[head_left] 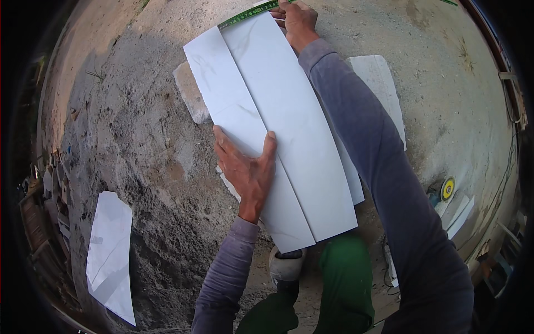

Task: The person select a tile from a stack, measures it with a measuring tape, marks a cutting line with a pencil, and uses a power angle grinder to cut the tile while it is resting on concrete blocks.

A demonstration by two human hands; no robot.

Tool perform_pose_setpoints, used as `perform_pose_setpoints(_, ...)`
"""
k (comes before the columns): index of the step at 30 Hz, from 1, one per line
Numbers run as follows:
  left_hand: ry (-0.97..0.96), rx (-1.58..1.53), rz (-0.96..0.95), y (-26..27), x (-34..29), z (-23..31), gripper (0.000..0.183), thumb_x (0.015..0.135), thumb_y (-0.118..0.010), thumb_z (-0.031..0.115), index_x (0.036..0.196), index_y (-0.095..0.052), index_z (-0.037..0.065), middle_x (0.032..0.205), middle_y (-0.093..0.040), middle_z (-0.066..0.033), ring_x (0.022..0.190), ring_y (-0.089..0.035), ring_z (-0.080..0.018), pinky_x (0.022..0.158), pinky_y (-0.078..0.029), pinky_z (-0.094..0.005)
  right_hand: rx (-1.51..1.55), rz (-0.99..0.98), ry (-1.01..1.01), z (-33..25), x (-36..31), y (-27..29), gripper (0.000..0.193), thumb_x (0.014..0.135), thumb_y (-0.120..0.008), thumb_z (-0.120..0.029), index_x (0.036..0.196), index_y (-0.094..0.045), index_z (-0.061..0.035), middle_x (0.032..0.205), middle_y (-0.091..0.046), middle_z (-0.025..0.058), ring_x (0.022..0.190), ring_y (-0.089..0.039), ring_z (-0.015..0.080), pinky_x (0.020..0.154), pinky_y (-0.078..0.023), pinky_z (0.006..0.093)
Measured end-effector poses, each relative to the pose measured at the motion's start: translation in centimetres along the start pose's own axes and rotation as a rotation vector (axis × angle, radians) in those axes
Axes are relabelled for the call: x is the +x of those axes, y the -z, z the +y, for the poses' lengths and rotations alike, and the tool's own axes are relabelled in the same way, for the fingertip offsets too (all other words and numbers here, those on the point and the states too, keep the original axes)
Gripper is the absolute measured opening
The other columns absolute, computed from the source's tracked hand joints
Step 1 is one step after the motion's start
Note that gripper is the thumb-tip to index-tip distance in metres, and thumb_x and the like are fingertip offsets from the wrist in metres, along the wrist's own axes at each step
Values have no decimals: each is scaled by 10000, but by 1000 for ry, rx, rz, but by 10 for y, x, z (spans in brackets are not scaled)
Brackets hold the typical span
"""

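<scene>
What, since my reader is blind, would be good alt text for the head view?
The person's right hand holds a green measuring tape along the far edge of a wide white tile; the left hand rests on a narrower white tile alongside. Gritty ground surrounds them, with another white tile at left and a yellow-disc tool at right.

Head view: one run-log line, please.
left hand: on white veined rectangular tile | right hand: holding green measuring tape at tile's far end
</scene>
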State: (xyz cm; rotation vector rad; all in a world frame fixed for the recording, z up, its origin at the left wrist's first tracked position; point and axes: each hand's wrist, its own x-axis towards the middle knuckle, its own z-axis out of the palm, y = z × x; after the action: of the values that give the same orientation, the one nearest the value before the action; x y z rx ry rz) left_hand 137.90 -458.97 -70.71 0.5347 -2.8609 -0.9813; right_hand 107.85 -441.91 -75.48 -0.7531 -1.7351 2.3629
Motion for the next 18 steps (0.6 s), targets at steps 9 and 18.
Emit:
perform_pose_setpoints(9,-3,-19,2,-3,-1,6,1154,864,-833,510,1645,-246,-104,1449,-473,-293,1332,-513,-452,1120,-437,-545,20,16,34,10,17,8,410,1027,-714,-304,1146,-681,87,1047,-765,186,904,-716,275,770,-579,410)
perform_pose_setpoints(18,23,-10,-4,-1,-1,10,1152,853,-845,494,1638,-254,-109,1455,-478,-296,1332,-524,-457,1129,-439,-534,71,9,29,10,15,7,419,1028,-707,-298,1162,-675,98,1062,-765,186,941,-726,272,794,-583,403)
